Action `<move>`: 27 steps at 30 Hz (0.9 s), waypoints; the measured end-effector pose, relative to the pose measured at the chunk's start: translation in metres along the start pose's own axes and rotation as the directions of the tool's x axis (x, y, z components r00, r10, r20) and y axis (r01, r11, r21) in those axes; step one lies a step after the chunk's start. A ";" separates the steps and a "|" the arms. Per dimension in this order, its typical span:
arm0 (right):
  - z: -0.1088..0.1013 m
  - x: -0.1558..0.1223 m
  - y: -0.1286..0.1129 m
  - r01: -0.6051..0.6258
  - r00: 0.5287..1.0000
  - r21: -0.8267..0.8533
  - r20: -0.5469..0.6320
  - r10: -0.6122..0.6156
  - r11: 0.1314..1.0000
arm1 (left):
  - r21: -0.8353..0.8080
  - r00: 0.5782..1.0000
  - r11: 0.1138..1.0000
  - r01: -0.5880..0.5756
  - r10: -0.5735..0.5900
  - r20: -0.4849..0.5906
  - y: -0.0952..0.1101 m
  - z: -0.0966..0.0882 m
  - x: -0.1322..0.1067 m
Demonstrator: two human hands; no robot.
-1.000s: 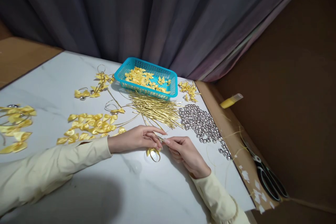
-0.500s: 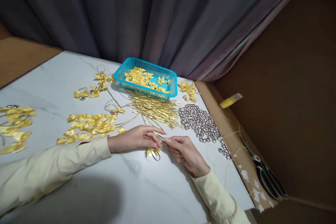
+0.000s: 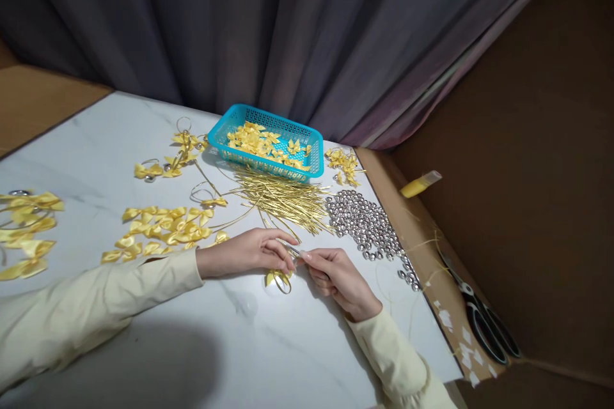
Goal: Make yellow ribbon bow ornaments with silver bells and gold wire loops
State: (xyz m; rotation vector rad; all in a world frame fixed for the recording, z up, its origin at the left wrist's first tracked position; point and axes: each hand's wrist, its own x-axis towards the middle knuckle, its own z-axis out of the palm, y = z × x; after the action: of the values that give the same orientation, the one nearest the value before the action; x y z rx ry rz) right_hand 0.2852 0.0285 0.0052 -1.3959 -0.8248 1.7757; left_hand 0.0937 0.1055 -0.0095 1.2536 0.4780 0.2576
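Observation:
My left hand (image 3: pixel 249 252) and my right hand (image 3: pixel 336 278) meet at the middle of the white marble table (image 3: pixel 268 339). Both pinch a thin gold cord between their fingertips. A small yellow ribbon bow (image 3: pixel 278 278) hangs under the left fingers, touching the table. A pile of gold cords (image 3: pixel 283 199) lies just beyond the hands. To its right sits a heap of silver bells (image 3: pixel 367 223). Loose yellow bows (image 3: pixel 163 230) are spread to the left of my left hand.
A blue plastic basket (image 3: pixel 314 169) with yellow bows stands at the back. More bows with rings (image 3: pixel 167 160) and big bows (image 3: pixel 26 223) lie at the left. Scissors (image 3: pixel 484 323) and a yellow tube (image 3: pixel 419 184) rest on the brown cardboard at right. A dark curtain hangs behind.
My hands have stayed pinched together on the cord; the fingers shifted only slightly and the view moved a little.

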 end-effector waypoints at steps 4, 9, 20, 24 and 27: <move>-0.003 0.000 0.000 0.005 1.000 -0.005 -0.014 -0.005 1.000 | 0.004 1.000 1.000 0.025 -0.025 -0.008 -0.001 -0.001 0.000; -0.005 -0.001 -0.001 -0.026 1.000 -0.016 0.013 0.026 1.000 | -0.018 0.999 0.999 0.047 -0.047 -0.011 0.000 -0.001 -0.001; 0.001 0.000 -0.001 -0.034 0.999 -0.022 0.024 0.034 0.999 | -0.053 0.997 0.996 0.074 -0.076 -0.028 0.001 0.000 -0.002; 0.000 0.000 0.000 -0.028 0.999 -0.030 0.025 0.029 0.999 | -0.063 0.997 0.995 0.073 -0.074 -0.019 0.001 -0.001 -0.002; -0.002 0.000 0.000 -0.030 0.999 -0.049 0.034 0.032 0.998 | -0.080 0.998 0.995 0.062 -0.064 -0.019 0.001 -0.001 -0.003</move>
State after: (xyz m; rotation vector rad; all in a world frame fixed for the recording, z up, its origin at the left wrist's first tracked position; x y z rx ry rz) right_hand 0.2867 0.0291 0.0049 -1.4197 -0.8743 1.8186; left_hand 0.0904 0.1053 -0.0084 1.1574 0.5200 0.2346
